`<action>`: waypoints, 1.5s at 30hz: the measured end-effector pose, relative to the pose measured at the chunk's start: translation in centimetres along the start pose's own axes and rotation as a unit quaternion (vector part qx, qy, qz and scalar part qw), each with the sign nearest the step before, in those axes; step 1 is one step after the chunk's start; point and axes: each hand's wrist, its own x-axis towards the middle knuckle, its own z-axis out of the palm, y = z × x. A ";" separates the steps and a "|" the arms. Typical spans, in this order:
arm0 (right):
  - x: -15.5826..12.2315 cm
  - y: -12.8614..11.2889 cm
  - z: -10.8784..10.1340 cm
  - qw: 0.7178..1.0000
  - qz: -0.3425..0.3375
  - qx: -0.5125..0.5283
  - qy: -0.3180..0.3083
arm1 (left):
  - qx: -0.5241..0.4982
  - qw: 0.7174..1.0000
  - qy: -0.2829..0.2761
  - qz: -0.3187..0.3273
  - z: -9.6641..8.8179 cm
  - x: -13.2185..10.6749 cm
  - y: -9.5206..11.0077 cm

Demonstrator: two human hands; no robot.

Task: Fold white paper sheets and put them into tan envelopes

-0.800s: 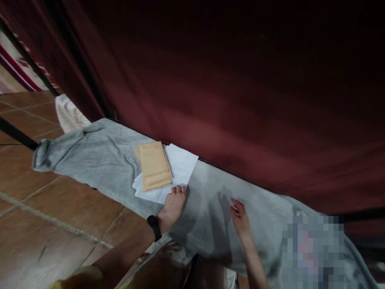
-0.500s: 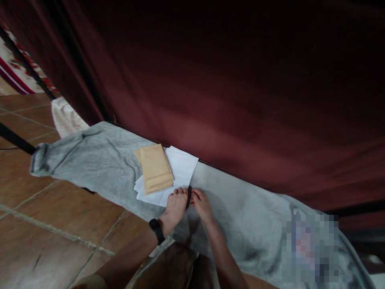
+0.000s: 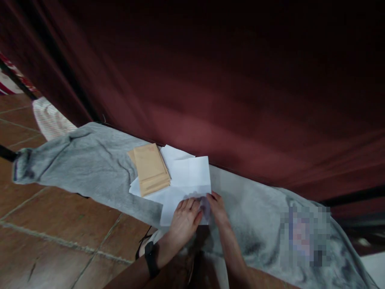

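Note:
My left hand (image 3: 185, 216), with a black watch (image 3: 151, 259) at the wrist, lies flat on a white sheet of paper (image 3: 192, 172), fingers stretched out. The sheet has a crease across it. At its right edge my right hand (image 3: 218, 208) pinches the paper between thumb and fingers. The sheet overlaps other white papers (image 3: 176, 152) beneath it. A stack of tan paper envelopes (image 3: 150, 164) rests on those papers, left of my hands.
A grey blanket (image 3: 99, 160) covers the narrow surface under the papers. Behind it hangs a dark red curtain (image 3: 210, 100). A pixelated patch (image 3: 303, 237) hides something at the right. Tiled floor (image 3: 75, 224) lies to the left, and a striped cloth (image 3: 52, 120) hangs beyond.
The creased sheet now lies spread over the other papers. My left hand has opened out onto it, and my right hand has moved right to its edge. The view has shifted slightly.

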 end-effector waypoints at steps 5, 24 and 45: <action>-0.8 3.6 -8.4 0.995 0.053 -0.052 0.068 | -0.011 0.996 0.054 0.067 4.7 -0.4 -0.6; -6.8 5.4 -10.3 0.901 0.089 -0.404 0.130 | 0.052 0.995 -0.018 0.086 8.1 0.1 1.4; -5.0 6.3 -6.3 0.875 -0.196 -0.441 0.039 | 0.033 0.991 -0.061 0.119 9.3 3.5 2.4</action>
